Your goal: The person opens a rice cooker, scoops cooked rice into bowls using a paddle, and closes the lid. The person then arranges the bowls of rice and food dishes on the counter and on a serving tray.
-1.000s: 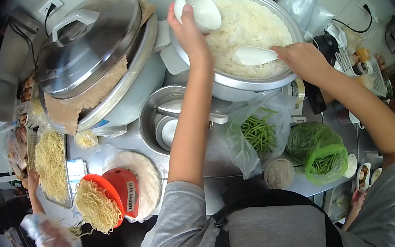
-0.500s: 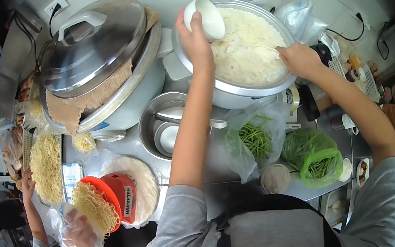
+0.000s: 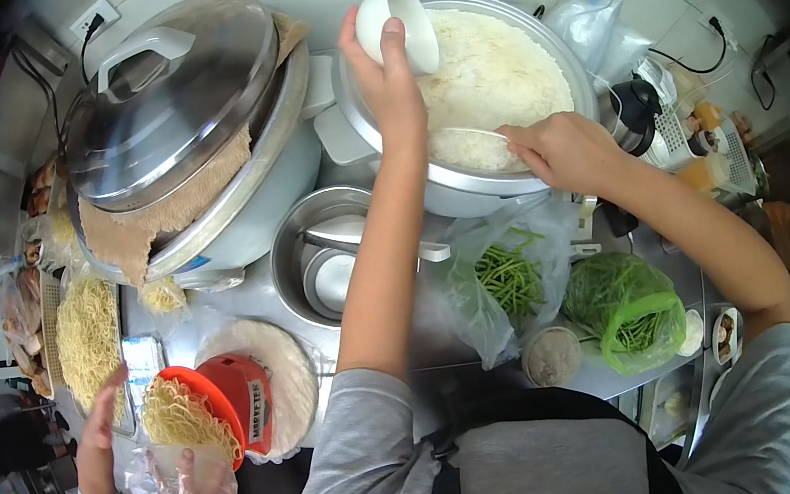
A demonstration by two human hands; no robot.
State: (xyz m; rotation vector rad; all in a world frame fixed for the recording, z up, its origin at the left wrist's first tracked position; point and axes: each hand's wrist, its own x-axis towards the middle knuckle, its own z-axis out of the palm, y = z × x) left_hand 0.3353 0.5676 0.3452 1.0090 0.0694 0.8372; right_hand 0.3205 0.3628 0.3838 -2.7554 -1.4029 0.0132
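Two bare hands hover over a wide, round silver metal pot (image 3: 468, 194) in the head view. The left hand (image 3: 383, 77) clasps a tilted round white bowl (image 3: 418, 33), thumb over its rim, above the pot's left side. The right hand (image 3: 566, 152) grips a slim white paddle (image 3: 472, 130), seen nearly edge-on at the near part of the white cooked rice (image 3: 495, 61).
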